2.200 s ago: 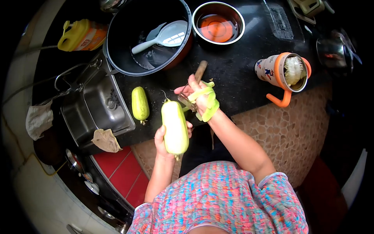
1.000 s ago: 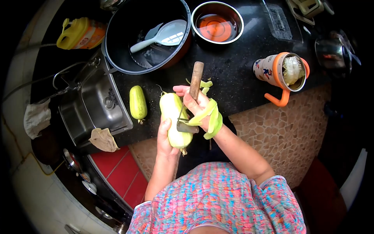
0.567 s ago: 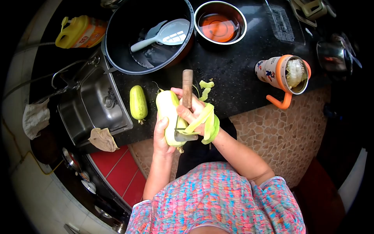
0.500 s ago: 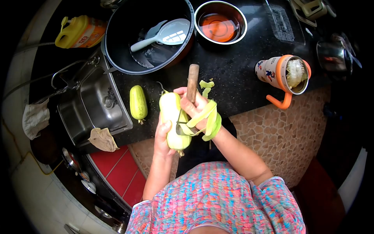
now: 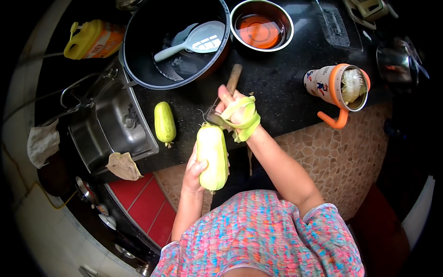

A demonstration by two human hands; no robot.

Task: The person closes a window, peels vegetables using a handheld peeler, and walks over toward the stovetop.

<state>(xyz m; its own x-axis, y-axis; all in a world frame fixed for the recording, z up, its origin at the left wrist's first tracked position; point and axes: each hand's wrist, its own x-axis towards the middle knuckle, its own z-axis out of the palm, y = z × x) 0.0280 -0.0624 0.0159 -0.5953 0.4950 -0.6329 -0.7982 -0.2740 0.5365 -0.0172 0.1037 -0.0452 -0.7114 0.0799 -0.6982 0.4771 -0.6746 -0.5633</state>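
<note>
My left hand [image 5: 194,174] is wrapped around a pale green squash [image 5: 212,159], mostly peeled, its stem end pointing away from me. My right hand [image 5: 232,105] is closed on a wooden-handled peeler [image 5: 234,79], handle pointing up and away. Its metal blade [image 5: 216,118] is at the stem end of the squash. Long strips of green peel [image 5: 250,119] hang looped over the right hand and wrist. On the counter to the left lies a second, unpeeled squash [image 5: 164,122].
A big dark pot [image 5: 138,76] holding a pale ladle-like scoop [image 5: 206,38] stands at the back. Beside it is a metal bowl [image 5: 287,39] with liquid. A steel sink [image 5: 104,134] with a cloth [image 5: 123,166] lies left; an orange-handled mug [image 5: 325,83] stands right.
My right hand has moved up with the peeler, from the side of the squash to its stem end. The squash has shifted slightly toward me, and the peel strips moved with the hand.
</note>
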